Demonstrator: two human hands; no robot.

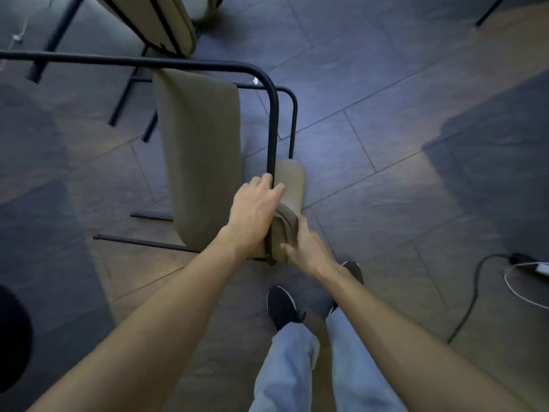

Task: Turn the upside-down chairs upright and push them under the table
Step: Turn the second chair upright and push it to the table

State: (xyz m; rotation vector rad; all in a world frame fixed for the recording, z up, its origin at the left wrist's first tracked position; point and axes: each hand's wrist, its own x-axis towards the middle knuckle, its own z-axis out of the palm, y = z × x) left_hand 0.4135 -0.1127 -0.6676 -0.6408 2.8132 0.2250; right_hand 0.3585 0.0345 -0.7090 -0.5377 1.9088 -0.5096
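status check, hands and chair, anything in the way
Left hand gripping the chair's black frame. Right hand on its padded edge. Chair tipped, not upright yet. Second chair close behind, cable on floor to the right.

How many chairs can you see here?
2. One chair is in the middle, gripped by the left hand and right hand. Another chair sits top left, cut off; others may be out of view.

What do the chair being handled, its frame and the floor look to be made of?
Chair pad: tan woven-looking fabric, matte, with a folded seam at the edge. Frame: thin black tube, probably painted metal, given its smooth bends. Floor: large grey tiles, stone or ceramic by the look, with grout lines and a faint sheen. Left hand grips the frame; right hand holds the pad.
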